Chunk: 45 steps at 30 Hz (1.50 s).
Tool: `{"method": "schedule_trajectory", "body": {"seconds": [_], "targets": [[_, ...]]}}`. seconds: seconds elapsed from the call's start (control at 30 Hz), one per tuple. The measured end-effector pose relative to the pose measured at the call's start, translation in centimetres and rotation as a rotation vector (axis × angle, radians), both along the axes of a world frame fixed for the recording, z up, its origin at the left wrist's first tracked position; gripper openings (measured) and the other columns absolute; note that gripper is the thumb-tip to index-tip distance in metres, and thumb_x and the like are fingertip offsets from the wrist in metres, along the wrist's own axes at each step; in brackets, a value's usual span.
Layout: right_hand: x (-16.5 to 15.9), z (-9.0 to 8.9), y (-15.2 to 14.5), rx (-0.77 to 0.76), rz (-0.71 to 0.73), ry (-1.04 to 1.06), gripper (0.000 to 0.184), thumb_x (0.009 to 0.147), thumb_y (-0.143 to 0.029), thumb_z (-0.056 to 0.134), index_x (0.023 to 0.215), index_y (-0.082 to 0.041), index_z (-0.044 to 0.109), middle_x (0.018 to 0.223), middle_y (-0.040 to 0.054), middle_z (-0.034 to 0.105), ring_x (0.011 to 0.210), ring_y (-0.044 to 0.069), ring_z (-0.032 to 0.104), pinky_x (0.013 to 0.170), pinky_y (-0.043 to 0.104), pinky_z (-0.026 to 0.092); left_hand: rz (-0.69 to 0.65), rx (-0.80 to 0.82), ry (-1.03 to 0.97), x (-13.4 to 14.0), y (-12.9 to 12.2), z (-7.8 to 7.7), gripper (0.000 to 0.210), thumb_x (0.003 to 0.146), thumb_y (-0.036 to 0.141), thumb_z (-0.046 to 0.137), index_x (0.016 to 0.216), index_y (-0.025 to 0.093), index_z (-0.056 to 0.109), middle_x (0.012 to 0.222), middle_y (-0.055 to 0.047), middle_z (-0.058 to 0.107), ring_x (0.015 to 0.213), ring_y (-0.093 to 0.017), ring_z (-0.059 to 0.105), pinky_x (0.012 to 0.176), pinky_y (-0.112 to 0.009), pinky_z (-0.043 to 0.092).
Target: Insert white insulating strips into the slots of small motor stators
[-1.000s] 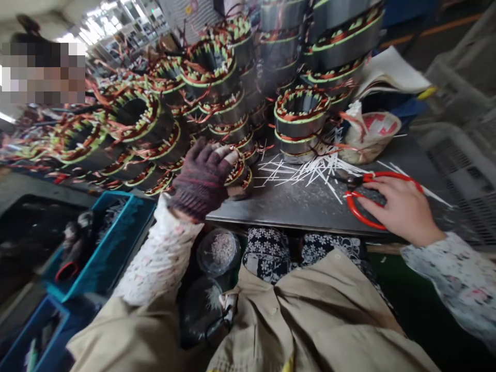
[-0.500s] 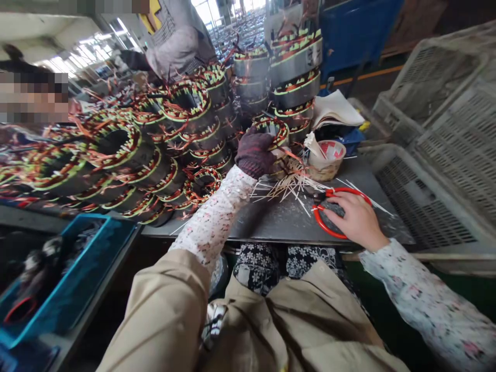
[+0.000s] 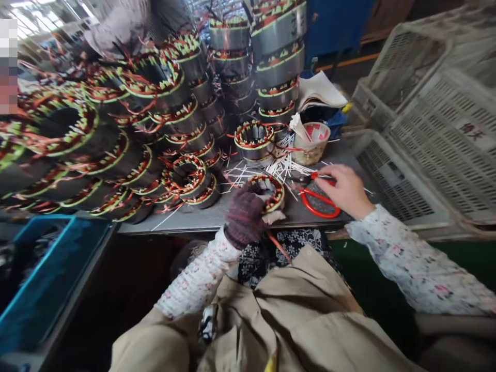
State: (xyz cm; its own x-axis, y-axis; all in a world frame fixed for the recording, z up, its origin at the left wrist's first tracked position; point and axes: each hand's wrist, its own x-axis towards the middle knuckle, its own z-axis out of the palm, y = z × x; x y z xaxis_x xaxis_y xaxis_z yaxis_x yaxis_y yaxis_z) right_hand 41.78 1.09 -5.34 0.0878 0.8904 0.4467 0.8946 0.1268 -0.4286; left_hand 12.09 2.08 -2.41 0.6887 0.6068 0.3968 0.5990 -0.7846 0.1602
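My left hand (image 3: 244, 214), in a dark knitted glove, is closed on the near side of a motor stator (image 3: 278, 195), a ring with copper windings and yellow-green slot liners. The stator is at the table's front edge, and orange leads trail from it toward my lap. To its right, my bare right hand (image 3: 344, 191) grips the upper handle of red-handled scissors (image 3: 320, 209) close to the tabletop; their dark blades point left. Another stator (image 3: 254, 142) stands just behind the held one. Thin white sticks (image 3: 284, 165) lie scattered between it and the scissors.
Stacked stators (image 3: 186, 113) crowd the left and back. A tape-wrapped tub (image 3: 312, 147) holding white strips stands behind the scissors, with paper sheets (image 3: 321, 93) beyond. Grey plastic crates (image 3: 437, 134) line the right; a blue bin (image 3: 58, 268) is at lower left.
My left hand has drawn a stator from the back toward the table's front edge. My right hand stays at the scissors. The view has shifted, bringing the stacks further left.
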Motion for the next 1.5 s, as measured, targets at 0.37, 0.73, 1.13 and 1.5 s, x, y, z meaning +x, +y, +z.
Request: {"method": "schedule_trajectory", "body": {"seconds": [0.37, 0.73, 1.13, 1.5], "targets": [[-3.2, 8.0, 11.7, -0.143, -0.155, -0.141, 0.031, 0.098, -0.03, 0.055, 0.111, -0.013, 0.077, 0.113, 0.0166, 0.075, 0.102, 0.031, 0.068, 0.082, 0.04, 0.049, -0.01, 0.122, -0.532, -2.0, -2.7, -2.0, 0.045, 0.095, 0.039, 0.07, 0.132, 0.017, 0.056, 0.128, -0.018, 0.07, 0.126, -0.028, 0.069, 0.112, -0.056, 0.056], [2.0, 8.7, 7.7, -0.172, -0.122, 0.14, 0.019, 0.089, -0.012, 0.076, 0.105, -0.002, 0.079, 0.1, 0.0161, 0.08, 0.076, 0.011, 0.06, 0.074, 0.03, 0.042, -0.076, 0.332, -0.262, 0.0, -4.1, -0.2, 0.044, 0.096, 0.033, 0.073, 0.135, 0.017, 0.061, 0.132, -0.01, 0.074, 0.135, -0.024, 0.064, 0.125, -0.05, 0.045], [3.2, 7.6, 7.8, 0.163, -0.138, 0.276, 0.009, 0.087, -0.014, 0.074, 0.086, -0.005, 0.074, 0.086, 0.0085, 0.079, 0.068, 0.006, 0.063, 0.067, 0.027, 0.045, -0.051, -0.057, -0.246, 0.8, -1.8, 0.1, 0.023, 0.099, 0.037, 0.068, 0.113, 0.02, 0.072, 0.118, -0.006, 0.079, 0.114, -0.021, 0.073, 0.108, -0.045, 0.055], [-7.0, 3.9, -9.1, 0.424, 0.567, 0.224, 0.013, 0.097, -0.018, 0.052, 0.088, -0.026, 0.058, 0.097, 0.0082, 0.08, 0.092, 0.025, 0.077, 0.079, 0.045, 0.064, -0.021, 0.066, -0.221, 0.7, -2.5, -0.6, 0.045, 0.102, 0.041, 0.061, 0.138, 0.014, 0.055, 0.113, -0.01, 0.078, 0.104, -0.022, 0.074, 0.12, -0.051, 0.05]]}}
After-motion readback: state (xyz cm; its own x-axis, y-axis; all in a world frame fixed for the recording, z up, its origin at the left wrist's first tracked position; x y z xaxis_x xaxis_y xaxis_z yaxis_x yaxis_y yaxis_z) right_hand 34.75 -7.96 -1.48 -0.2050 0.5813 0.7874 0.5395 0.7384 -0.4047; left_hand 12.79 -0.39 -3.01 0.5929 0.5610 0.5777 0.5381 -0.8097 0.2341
